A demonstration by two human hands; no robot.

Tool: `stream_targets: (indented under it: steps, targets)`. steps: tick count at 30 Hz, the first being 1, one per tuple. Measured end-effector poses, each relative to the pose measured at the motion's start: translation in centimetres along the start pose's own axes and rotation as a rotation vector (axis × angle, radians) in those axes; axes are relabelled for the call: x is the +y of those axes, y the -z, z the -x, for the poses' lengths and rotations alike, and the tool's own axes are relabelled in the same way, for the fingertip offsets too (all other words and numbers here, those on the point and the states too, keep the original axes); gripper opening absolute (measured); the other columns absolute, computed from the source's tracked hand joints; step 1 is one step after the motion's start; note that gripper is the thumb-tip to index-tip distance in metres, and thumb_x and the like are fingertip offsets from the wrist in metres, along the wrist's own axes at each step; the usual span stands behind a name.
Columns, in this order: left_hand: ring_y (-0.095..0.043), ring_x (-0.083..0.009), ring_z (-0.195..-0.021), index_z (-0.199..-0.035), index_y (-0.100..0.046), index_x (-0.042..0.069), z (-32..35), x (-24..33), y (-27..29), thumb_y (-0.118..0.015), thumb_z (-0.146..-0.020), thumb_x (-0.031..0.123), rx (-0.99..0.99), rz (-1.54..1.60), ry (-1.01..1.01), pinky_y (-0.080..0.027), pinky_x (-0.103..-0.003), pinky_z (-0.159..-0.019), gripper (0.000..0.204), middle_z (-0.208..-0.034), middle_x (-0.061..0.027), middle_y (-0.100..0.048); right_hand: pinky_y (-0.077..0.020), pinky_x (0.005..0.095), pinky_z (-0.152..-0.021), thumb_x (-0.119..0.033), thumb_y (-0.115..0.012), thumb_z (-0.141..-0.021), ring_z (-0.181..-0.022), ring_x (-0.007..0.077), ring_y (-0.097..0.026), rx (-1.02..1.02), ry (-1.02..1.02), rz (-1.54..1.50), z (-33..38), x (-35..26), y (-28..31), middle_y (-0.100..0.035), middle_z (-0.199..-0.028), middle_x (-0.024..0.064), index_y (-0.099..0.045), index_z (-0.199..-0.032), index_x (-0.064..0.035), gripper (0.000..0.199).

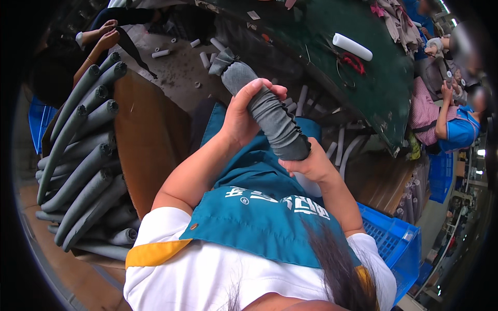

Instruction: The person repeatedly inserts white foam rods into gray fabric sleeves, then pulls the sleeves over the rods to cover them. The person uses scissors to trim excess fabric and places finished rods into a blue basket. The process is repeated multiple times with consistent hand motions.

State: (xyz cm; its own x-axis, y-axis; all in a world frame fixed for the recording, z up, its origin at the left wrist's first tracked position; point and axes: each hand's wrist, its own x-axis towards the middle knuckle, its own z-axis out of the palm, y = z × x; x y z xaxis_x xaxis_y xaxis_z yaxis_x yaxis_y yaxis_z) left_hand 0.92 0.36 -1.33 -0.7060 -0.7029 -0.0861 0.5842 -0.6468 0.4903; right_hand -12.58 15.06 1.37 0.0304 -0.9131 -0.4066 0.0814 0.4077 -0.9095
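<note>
A grey fabric sleeve [267, 116] is bunched in wrinkles along its lower half, and its far end is loosely gathered. It slants in front of my body, and whether anything fills it is hidden. My left hand [246, 111] is wrapped round its middle, thumb on top. At the near, dark end my right hand [307, 161] grips it with bent fingers. Just below the right hand part of a white, smooth thing [309, 185] shows; its kind is hidden. A teal apron [249, 207] lies under both forearms.
Many grey fabric-covered tubes [85, 181] are piled at left beside a brown cardboard sheet [145, 140]. A green table [311, 46] bears a white foam tube [353, 46] and red-handled scissors [353, 63]. A blue crate [391, 238] stands at right. Other people work at far left and right.
</note>
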Motion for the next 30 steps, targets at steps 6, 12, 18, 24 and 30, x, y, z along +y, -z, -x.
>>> stream_targets:
  steps: [6,12,18,24,30]
  targets:
    - [-0.062,-0.0232,-0.098,-0.099,-0.062,0.004,-0.1,2.9,0.3,-0.059,-0.09,0.039,-0.07,-0.287,-0.102,-0.049,-0.038,-0.092,0.036,-0.105,-0.014,-0.066,-0.0501,0.0301,-0.083,-0.03,-0.087,-0.066,-0.087,0.0149,-0.061,-0.197,0.0,0.257,-0.4,-1.5,1.7,-0.063,-0.094,0.0076,-0.049,-0.123,-0.0025,0.074]
    - [-0.061,-0.0292,-0.103,-0.096,-0.062,0.002,-1.6,7.8,-2.8,-0.054,-0.095,0.039,-0.13,-0.281,-0.288,-0.045,-0.04,-0.097,0.038,-0.102,-0.0154,-0.065,-0.0483,0.0268,-0.073,-0.03,-0.085,-0.07,-0.076,0.0147,-0.056,-0.087,0.064,0.209,-1.9,-6.5,-1.9,-0.058,-0.085,0.0073,-0.055,-0.11,0.0003,0.059]
    - [-0.063,-0.0282,-0.097,-0.093,-0.063,-0.001,-2.7,10.5,-0.1,-0.051,-0.098,0.034,-0.061,-0.272,-0.276,-0.05,-0.038,-0.092,0.037,-0.101,-0.019,-0.067,-0.0505,0.0314,-0.08,-0.026,-0.082,-0.074,-0.093,0.0237,-0.064,0.0,-0.049,0.259,1.3,-1.6,-1.8,-0.064,-0.102,0.0134,-0.058,-0.114,0.001,0.054]
    - [-0.063,-0.0254,-0.099,-0.099,-0.063,0.001,-2.1,6.7,-1.3,-0.05,-0.098,0.037,-0.172,-0.362,-0.184,-0.048,-0.039,-0.091,0.038,-0.105,-0.0168,-0.068,-0.0514,0.0343,-0.088,-0.036,-0.088,-0.066,-0.093,0.0204,-0.065,-0.092,0.059,0.119,-1.8,-6.2,-1.2,-0.065,-0.103,0.0118,-0.052,-0.12,-0.0009,0.073]
    - [-0.066,-0.0264,-0.093,-0.093,-0.064,0.0,-3.3,9.8,1.5,-0.057,-0.095,0.038,0.103,-0.129,-0.286,-0.055,-0.037,-0.085,0.039,-0.102,-0.0167,-0.068,-0.0503,0.0311,-0.073,-0.032,-0.082,-0.069,-0.082,0.0237,-0.066,0.085,0.014,0.48,-1.1,-1.2,-1.9,-0.066,-0.09,0.0139,-0.062,-0.106,0.0023,0.054]
